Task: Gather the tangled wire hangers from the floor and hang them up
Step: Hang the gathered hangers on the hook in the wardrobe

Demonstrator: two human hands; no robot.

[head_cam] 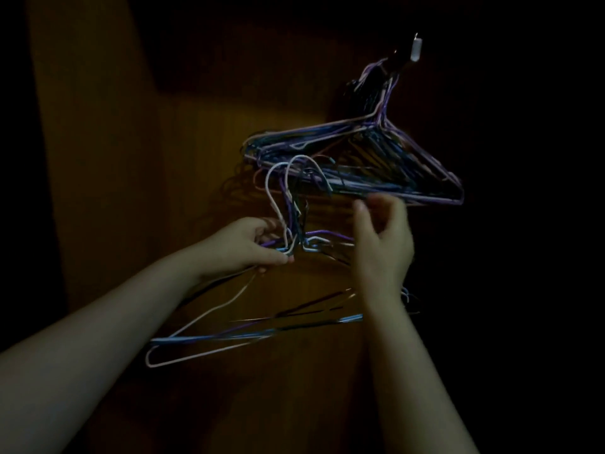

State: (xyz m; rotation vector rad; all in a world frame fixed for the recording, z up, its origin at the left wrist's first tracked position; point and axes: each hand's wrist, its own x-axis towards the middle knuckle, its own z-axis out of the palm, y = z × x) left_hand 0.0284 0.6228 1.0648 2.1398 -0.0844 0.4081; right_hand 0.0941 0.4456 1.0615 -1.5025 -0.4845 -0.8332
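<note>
Several coloured wire hangers, likely light and springy, were pinched at the necks by the left hand, the right hand at three o'clock, fingers loosely apart.

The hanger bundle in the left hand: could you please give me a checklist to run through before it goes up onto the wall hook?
1. Left hand grips the held bundle at the necks: ok.
2. Held hooks point upward, close together: ok.
3. Held bundle lies neatly stacked: not ok; its lower bars splay apart.
4. Held hooks are clear of the hung hangers: cannot tell; they overlap in this view.
5. Wall hook has room for more: cannot tell; too dark.
6. Right hand is free to guide: cannot tell; it is blurred, just below the hung hangers.
</note>
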